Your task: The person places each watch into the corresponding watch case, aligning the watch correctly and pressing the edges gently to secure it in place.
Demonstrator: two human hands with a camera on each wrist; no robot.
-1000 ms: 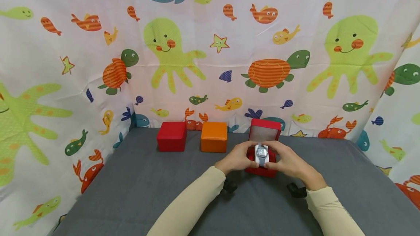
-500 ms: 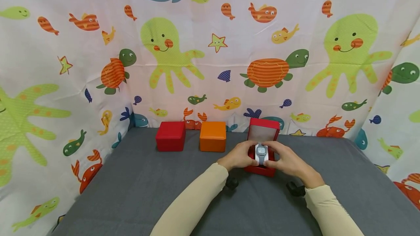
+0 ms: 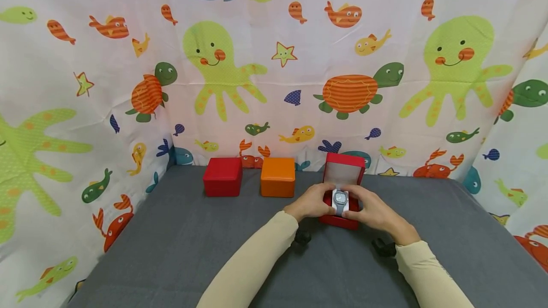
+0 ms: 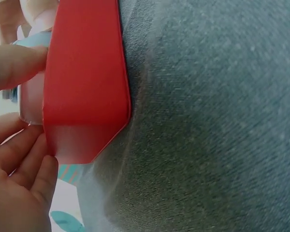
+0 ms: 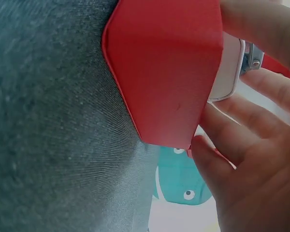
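A silver watch point(image 3: 340, 197) with a grey-blue strap is wrapped round a white cushion point(image 3: 345, 208) at the mouth of a red watch box point(image 3: 338, 222), whose lid stands up at the back. From one side my left hand point(image 3: 314, 202) holds the cushion between thumb and fingers. My right hand point(image 3: 377, 211) grips its other side the same way. Both wrist views show the cushion point(image 4: 32, 99) partly above the wall of the red box point(image 5: 164, 72). How deep it sits inside is hidden.
A closed red box point(image 3: 222, 178) and a closed orange box point(image 3: 278, 178) stand to the left, near the back edge of the grey cloth-covered table point(image 3: 171, 251). A patterned curtain point(image 3: 257, 37) hangs right behind them.
The watch and cushion sit very slightly lower against the red box than a second ago. Both hands keep the same hold, and the view has shifted a little.
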